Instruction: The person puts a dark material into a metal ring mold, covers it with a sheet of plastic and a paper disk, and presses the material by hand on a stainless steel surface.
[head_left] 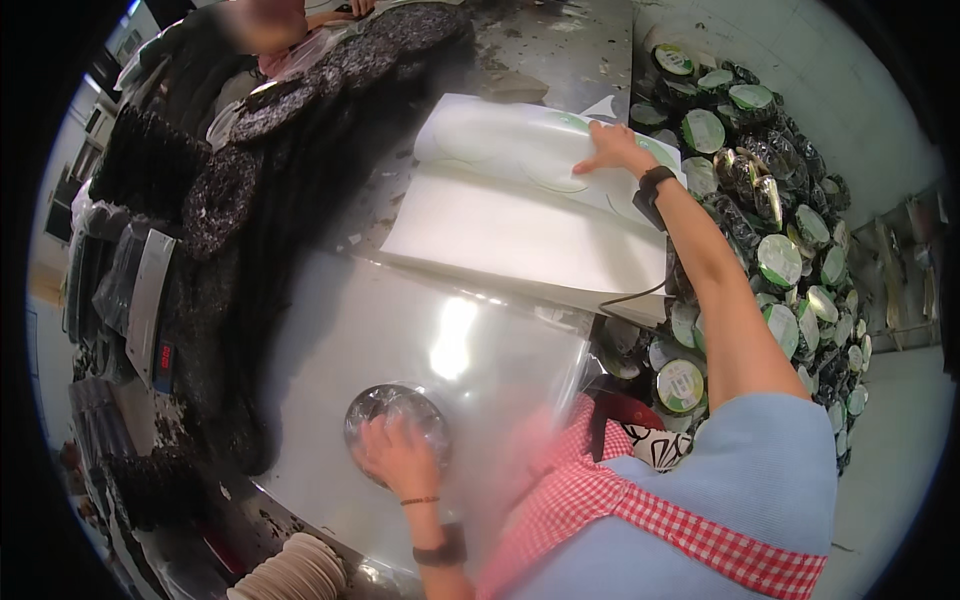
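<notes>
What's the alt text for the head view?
A person's left hand rests on a round, dark, film-wrapped packet on a shiny worktop, while the right hand lies spread on a white sheet printed with round labels. Green-labelled packets are heaped at right; dark material is piled at left.

Left hand [400, 455] on wrapped disc [400, 396], right hand [614, 150] on white sheet [530, 225]

bundle [400, 399] is lying on sheeting [335, 325] | label sheet [520, 225] is lying behind | packages [780, 260] are sitting right | scale [150, 295] is standing left
</notes>
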